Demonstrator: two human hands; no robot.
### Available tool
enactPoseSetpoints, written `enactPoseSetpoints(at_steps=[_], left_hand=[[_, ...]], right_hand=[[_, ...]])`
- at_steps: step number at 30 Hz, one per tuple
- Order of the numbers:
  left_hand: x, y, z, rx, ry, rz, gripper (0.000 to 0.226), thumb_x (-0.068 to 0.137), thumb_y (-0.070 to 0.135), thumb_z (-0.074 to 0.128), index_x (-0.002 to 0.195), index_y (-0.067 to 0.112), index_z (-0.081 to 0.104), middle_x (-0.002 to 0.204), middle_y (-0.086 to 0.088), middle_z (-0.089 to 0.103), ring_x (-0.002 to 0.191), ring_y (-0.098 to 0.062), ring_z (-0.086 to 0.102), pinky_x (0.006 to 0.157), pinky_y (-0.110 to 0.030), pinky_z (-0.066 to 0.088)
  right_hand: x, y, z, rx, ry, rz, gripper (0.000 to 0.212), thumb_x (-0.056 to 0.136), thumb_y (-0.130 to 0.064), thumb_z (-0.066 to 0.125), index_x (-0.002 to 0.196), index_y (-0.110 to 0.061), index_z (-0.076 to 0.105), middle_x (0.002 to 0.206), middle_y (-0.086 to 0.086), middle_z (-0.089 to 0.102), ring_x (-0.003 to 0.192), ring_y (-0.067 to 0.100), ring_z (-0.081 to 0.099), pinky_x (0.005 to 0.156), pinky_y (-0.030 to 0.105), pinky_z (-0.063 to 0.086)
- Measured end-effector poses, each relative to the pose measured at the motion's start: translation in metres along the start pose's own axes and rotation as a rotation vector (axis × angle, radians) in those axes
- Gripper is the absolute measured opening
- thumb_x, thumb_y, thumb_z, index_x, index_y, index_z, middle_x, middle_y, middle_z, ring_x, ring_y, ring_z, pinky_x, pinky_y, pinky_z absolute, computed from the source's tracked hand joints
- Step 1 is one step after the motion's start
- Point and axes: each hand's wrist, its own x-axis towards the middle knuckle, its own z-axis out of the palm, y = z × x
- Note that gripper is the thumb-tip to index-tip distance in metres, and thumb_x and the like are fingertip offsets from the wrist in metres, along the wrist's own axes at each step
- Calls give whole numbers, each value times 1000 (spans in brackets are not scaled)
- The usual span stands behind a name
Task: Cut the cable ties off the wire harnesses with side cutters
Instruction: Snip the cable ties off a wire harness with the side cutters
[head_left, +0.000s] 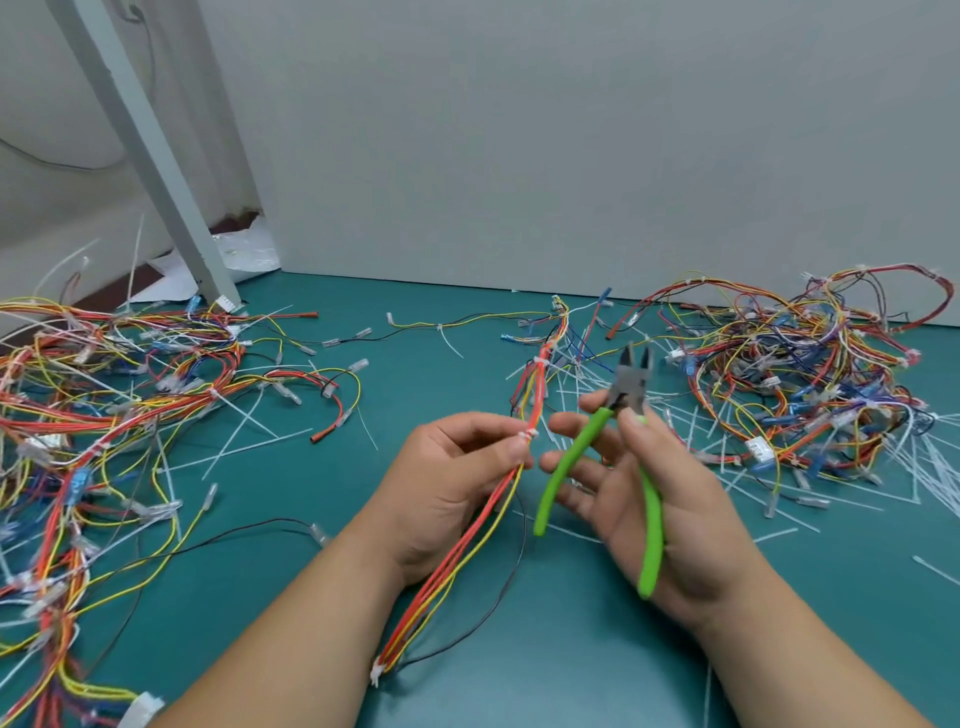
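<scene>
Nearest the viewer, both forearms come in over a green mat (571, 665), and its plain surface shows between and around them.

A single harness (467, 551) of red, orange and yellow wires runs diagonally from a white connector (376, 673) beside the left forearm, up through the left hand (457, 483) and on away across the mat. The left hand's fingers are curled round this harness, with thumb and fingertips pinching it right at a white cable tie (529, 434). A second tie (540, 361) binds the same harness further out. A loose black wire (234, 535) trails off to the left.

The right hand (660, 509) holds the side cutters (621, 397) palm up. One green handle lies along the palm and the thumb presses near the pivot. The fingers are loosely extended under the other handle. The handles are spread and the blades stand parted, pointing up and away, just beside the harness but not touching it.

Beyond the hands, cut tie tails (779, 488) litter the mat, thickest to the right. A left heap (104, 395) and a right heap (805, 374) of tangled harnesses flank a strip of mat that runs back to the far edge.

That far edge meets a pale panel (519, 156). A grey post (150, 156) slants down to the mat at the far left corner.
</scene>
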Motion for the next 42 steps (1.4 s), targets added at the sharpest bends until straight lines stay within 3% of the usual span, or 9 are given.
enactPoseSetpoints(at_steps=[8, 12, 14, 17, 20, 24, 29, 35, 42], left_hand=[[-5, -5, 3, 251, -212, 99, 14, 80, 8, 80, 91, 15, 82, 91, -10, 79, 83, -16, 75, 77, -21, 55], [4, -7, 3, 163, 94, 159, 21, 73, 43, 75, 83, 25, 75, 70, 11, 60, 57, -7, 44, 50, -17, 37], [9, -8, 1, 95, 235, 160, 29, 71, 54, 71, 91, 33, 74, 79, 15, 61, 62, -7, 42, 50, -17, 34], [9, -11, 0, 254, 131, 144, 45, 79, 64, 61, 108, 34, 76, 92, 14, 72, 74, -5, 54, 60, -19, 41], [9, -8, 2, 261, 34, 150, 33, 88, 52, 64, 102, 25, 78, 96, -7, 76, 79, -16, 60, 64, -15, 43], [10, -8, -1, 151, 85, 78, 53, 80, 49, 66, 103, 2, 71, 97, -25, 64, 86, -28, 46, 74, -39, 38], [3, -6, 1, 179, -111, 115, 25, 84, 34, 72, 87, 10, 69, 76, -4, 66, 67, -13, 59, 66, -20, 48], [4, -11, 1, 285, -57, 117, 16, 76, 22, 81, 91, 19, 78, 69, -8, 44, 70, -21, 40, 68, -27, 39], [13, -12, -4, 42, 125, 203, 19, 66, 32, 81, 84, 30, 75, 80, 5, 65, 64, -6, 50, 54, -17, 39]], right_hand=[[1, 6, -5, -139, -20, 9, 41, 89, -31, 62, 129, -23, 70, 137, 7, 66, 105, 26, 64, 82, 38, 52], [0, 5, -8, -182, -95, 11, 45, 87, -31, 67, 132, -23, 68, 136, 8, 66, 92, 18, 62, 80, 33, 47], [-1, 5, -8, -208, -150, 24, 52, 85, -34, 68, 136, -22, 66, 139, 10, 64, 89, 16, 60, 76, 34, 40], [-4, 8, -5, -225, -205, 52, 54, 85, -32, 69, 137, -19, 64, 137, 8, 65, 84, 13, 59, 71, 35, 33], [-5, 9, -2, -227, -236, 66, 54, 84, -33, 72, 136, -20, 66, 117, 2, 69, 85, 16, 52, 68, 31, 33], [-5, 5, 1, -242, -274, 86, 66, 76, -51, 82, 134, -24, 67, 100, -1, 66, 86, 18, 56, 73, 32, 39], [-5, 6, 4, -218, -184, 99, 59, 83, -51, 73, 137, -28, 65, 107, 4, 69, 86, 15, 63, 72, 25, 52], [-1, 5, 1, -158, -82, 66, 48, 89, -41, 64, 135, -27, 67, 122, 28, 66, 112, 31, 63, 101, 46, 44], [2, -1, -1, 52, 52, 103, 51, 92, -54, 56, 133, -27, 68, 91, 3, 59, 83, 22, 56, 78, 38, 47]])
